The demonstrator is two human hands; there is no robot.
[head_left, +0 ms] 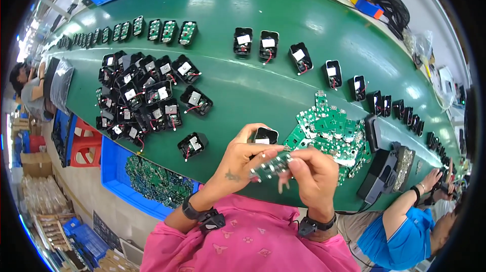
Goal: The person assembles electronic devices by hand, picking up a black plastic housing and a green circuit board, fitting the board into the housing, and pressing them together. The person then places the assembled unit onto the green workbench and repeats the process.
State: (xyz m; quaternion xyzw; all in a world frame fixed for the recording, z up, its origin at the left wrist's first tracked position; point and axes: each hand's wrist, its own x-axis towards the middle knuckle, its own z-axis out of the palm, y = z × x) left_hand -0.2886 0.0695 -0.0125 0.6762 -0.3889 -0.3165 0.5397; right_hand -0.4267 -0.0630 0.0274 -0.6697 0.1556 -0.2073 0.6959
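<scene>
So, left to right, with the held board as the middle of the clock. Out at 9 o'clock, a blue bin (112, 176) full of boards is being kept below the counter (228, 94). At 10, a heap of black cases (130, 94) with red leads is being stored, and up at 11 a row of cases topped with green boards (168, 31) is being lined up.

Next comes the left hand (234, 163): its bent fingers are being held at the board's upper edge, but whether anything is being gripped there can't be told, too blurry. Just behind, at 12, an open black case (266, 135) is being partly hidden by that hand. The green circuit board (272, 166) is being held tilted above the counter's near edge, its right end being pinched between thumb and fingers of the right hand (316, 173). At 2 o'clock, a loose pile of green boards (331, 132) is being kept handy.

Tips, just a judgement: the board is probably being handled best when it's being gripped by its rims, with no parts being squeezed. Ideally it's being steadied from both ends, any leads are being left slack, and the pile isn't being brushed by the right wrist.
</scene>
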